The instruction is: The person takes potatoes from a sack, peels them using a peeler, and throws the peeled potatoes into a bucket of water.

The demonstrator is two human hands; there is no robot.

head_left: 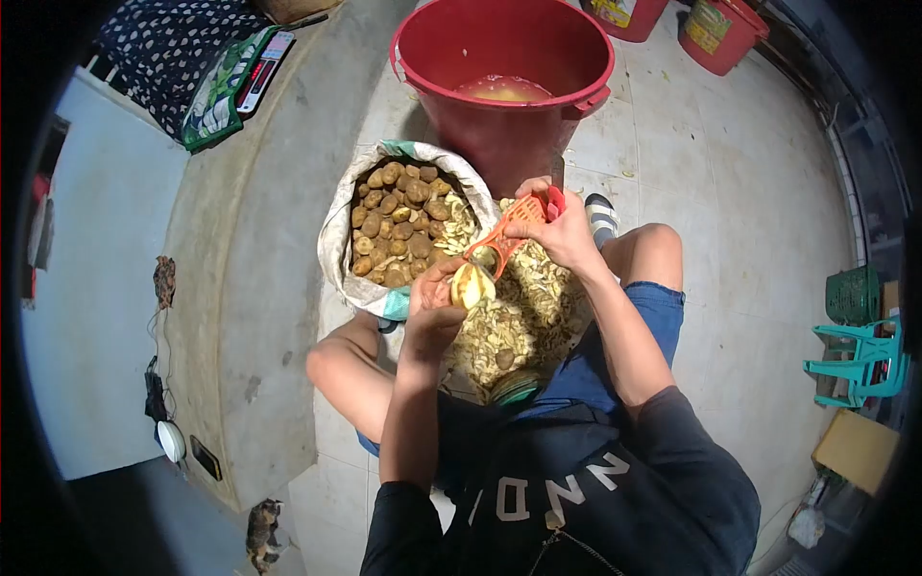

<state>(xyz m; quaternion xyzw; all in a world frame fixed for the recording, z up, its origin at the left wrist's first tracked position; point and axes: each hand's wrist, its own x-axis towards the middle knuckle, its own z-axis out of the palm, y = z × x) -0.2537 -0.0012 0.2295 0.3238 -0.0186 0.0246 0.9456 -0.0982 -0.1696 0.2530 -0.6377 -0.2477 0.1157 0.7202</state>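
My left hand (432, 305) is closed around a partly peeled potato (473, 285), with pale yellow flesh showing beside strips of brown skin. In my right hand (565, 232) is an orange peeler (506, 230), its head at the top of that potato. Close on the left stands a white sack (336, 226) with its rim rolled down. Brown unpeeled potatoes (399, 216) fill it, with peelings along its right side. A heap of peelings (499, 336) lies on the floor between my legs, and a brown potato (505, 359) rests on it.
A large red tub (495, 130) with cloudy liquid in the bottom stands just ahead. Farther back are smaller red buckets (720, 36). A concrete ledge (279, 240) runs along the left, with a phone (206, 458) on it. Teal stools (855, 360) stand at the right.
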